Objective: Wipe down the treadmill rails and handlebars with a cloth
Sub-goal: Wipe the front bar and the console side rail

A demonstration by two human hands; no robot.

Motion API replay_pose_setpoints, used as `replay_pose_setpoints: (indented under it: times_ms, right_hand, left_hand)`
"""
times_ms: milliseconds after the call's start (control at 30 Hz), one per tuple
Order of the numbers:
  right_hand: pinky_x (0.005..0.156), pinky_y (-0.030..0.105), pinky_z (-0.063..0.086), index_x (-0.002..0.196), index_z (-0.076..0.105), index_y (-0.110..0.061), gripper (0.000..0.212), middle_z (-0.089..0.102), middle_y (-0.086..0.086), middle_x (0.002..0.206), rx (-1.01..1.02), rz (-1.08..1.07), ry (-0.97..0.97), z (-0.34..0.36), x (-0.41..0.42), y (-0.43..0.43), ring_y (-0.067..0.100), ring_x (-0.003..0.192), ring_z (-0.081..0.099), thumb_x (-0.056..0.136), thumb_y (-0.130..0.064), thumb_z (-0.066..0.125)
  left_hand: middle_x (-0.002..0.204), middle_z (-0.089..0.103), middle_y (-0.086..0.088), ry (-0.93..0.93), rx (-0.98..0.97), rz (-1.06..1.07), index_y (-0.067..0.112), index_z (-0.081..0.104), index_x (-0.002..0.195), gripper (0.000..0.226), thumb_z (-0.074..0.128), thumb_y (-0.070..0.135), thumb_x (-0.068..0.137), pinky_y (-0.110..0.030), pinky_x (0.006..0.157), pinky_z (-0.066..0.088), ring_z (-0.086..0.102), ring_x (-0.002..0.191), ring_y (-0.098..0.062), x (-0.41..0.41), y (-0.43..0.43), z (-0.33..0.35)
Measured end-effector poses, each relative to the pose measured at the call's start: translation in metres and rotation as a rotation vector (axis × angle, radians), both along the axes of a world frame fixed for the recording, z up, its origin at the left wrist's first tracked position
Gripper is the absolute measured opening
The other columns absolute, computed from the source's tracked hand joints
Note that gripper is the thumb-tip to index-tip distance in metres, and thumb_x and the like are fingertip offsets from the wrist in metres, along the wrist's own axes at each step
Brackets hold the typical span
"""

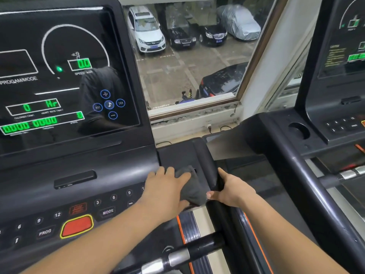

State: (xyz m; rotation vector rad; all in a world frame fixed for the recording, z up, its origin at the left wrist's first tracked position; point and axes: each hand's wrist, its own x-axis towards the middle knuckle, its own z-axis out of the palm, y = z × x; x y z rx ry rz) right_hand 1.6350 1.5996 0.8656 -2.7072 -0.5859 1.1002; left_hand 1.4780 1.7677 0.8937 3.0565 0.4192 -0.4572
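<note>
A dark grey cloth (194, 191) lies bunched on the black right-hand tray of the treadmill console (177, 155). My left hand (166, 184) presses flat on the cloth, fingers spread over its left part. My right hand (233, 189) wraps around the black right side rail (209, 165) just beside the cloth, thumb touching the cloth's edge. A black and silver handlebar (187, 254) crosses below my arms.
The lit console screen (59, 76) and its button panel with a red stop button (77, 226) fill the left. A second treadmill (316, 155) stands close on the right. A window (193, 56) ahead overlooks parked cars.
</note>
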Motion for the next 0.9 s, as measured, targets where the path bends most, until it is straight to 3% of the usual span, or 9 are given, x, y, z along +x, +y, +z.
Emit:
replay_pose_setpoints:
  times_ms: [100,167,233,300,400,467,533,633,900]
  right_hand:
    - [0.104,0.041,0.051,0.157,0.022,-0.045,0.105,0.061,-0.014,0.137,0.0,-0.007,0.03,0.001,0.001,0.002,0.019,0.126,0.059,0.07,-0.067,0.078]
    - [0.101,0.041,0.052,0.155,0.023,-0.047,0.107,0.063,-0.015,0.132,0.008,-0.008,0.039,0.0,0.001,0.002,0.019,0.122,0.062,0.065,-0.069,0.077]
    - [0.1,0.041,0.053,0.155,0.022,-0.049,0.108,0.063,-0.016,0.129,0.012,-0.003,0.038,0.0,0.001,0.002,0.018,0.12,0.062,0.064,-0.07,0.076]
    - [0.099,0.041,0.054,0.153,0.025,-0.052,0.106,0.064,-0.017,0.127,0.029,0.007,0.031,0.001,-0.001,0.002,0.017,0.118,0.063,0.062,-0.07,0.076]
    - [0.102,0.039,0.052,0.153,0.026,-0.051,0.103,0.062,-0.014,0.134,0.036,0.001,0.014,0.004,-0.003,0.001,0.018,0.124,0.06,0.066,-0.066,0.079]
    - [0.104,0.039,0.051,0.157,0.023,-0.046,0.105,0.06,-0.012,0.139,0.034,-0.01,0.006,0.004,-0.004,0.001,0.018,0.128,0.059,0.07,-0.064,0.08]
    - [0.106,0.039,0.049,0.158,0.022,-0.043,0.105,0.058,-0.011,0.143,0.026,-0.011,-0.001,0.005,-0.006,0.0,0.019,0.131,0.056,0.072,-0.063,0.079]
    - [0.105,0.04,0.05,0.155,0.027,-0.042,0.097,0.059,-0.009,0.141,0.019,0.003,-0.01,0.006,-0.007,0.0,0.021,0.129,0.058,0.074,-0.06,0.076]
    - [0.105,0.041,0.051,0.159,0.017,-0.045,0.112,0.058,-0.012,0.142,-0.005,-0.003,0.015,0.007,-0.007,0.003,0.019,0.128,0.058,0.062,-0.062,0.07]
  left_hand:
    - [0.117,0.054,0.0,-0.032,-0.202,0.081,0.044,0.043,0.145,0.058,0.053,0.067,0.092,-0.037,0.089,0.049,0.056,0.111,-0.026,-0.011,0.012,0.006]
    - [0.088,0.062,0.012,-0.088,-0.467,0.213,0.039,0.066,0.1,0.027,0.057,0.063,0.093,-0.031,0.076,0.05,0.063,0.089,-0.014,-0.014,0.017,0.014]
    - [0.06,0.053,0.016,-0.092,-0.83,0.374,0.029,0.06,0.064,0.04,0.065,0.057,0.093,-0.025,0.059,0.039,0.052,0.059,-0.005,-0.014,0.017,0.023]
    - [0.056,0.046,0.013,-0.033,-1.078,0.461,0.027,0.06,0.057,0.045,0.07,0.054,0.092,-0.025,0.053,0.033,0.042,0.052,-0.007,-0.013,0.017,0.031]
    - [0.078,0.066,0.017,-0.073,-0.818,0.342,0.032,0.07,0.087,0.036,0.07,0.067,0.083,-0.032,0.069,0.053,0.062,0.073,-0.006,0.0,0.028,0.027]
    - [0.111,0.068,0.011,-0.065,-0.512,0.281,0.034,0.06,0.127,0.064,0.067,0.075,0.078,-0.038,0.087,0.055,0.063,0.103,-0.015,0.008,0.031,0.014]
    - [0.129,0.061,0.0,-0.142,-0.475,0.283,0.028,0.042,0.148,0.079,0.072,0.06,0.084,-0.04,0.095,0.052,0.057,0.119,-0.024,0.012,0.024,0.002]
    - [0.133,0.06,-0.002,-0.206,-0.542,0.216,0.024,0.032,0.156,0.077,0.071,0.039,0.091,-0.041,0.103,0.047,0.05,0.126,-0.028,0.013,0.01,-0.016]
    - [0.14,0.053,-0.002,-0.158,-0.329,-0.008,0.02,0.042,0.147,0.052,0.05,0.037,0.099,-0.046,0.106,0.041,0.045,0.127,-0.031,0.012,0.0,-0.029]
